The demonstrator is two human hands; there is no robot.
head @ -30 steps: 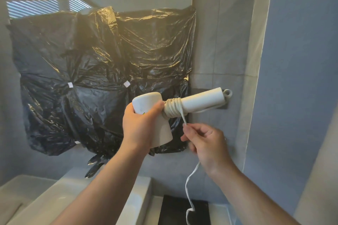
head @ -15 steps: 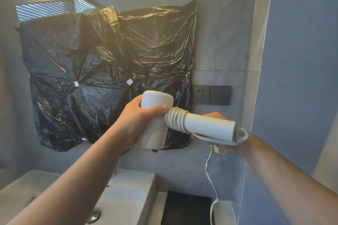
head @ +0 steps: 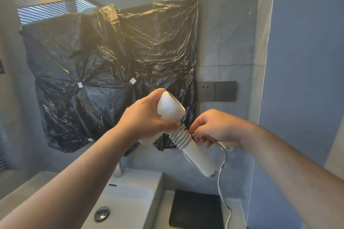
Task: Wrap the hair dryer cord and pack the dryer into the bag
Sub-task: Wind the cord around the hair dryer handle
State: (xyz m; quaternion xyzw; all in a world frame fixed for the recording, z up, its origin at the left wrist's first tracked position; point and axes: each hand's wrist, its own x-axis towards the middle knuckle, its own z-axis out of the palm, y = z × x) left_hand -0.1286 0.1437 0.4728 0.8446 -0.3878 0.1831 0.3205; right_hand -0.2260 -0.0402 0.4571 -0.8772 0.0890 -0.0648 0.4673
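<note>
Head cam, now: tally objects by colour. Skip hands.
White: 3 (white plastic hair dryer, white cord, white sink basin)
Black or dark grey: 4 (black plastic sheet, dark wall socket, dark switch plate, black flat mat)
Chrome: 2 (chrome tap, round chrome drain plug)
Total: 9

Hair dryer (head: 170,107) body: yellow warning triangle (head: 159,116), left of faint grey print (head: 164,110).
Grey print: too small to read.
Legible text: none.
</note>
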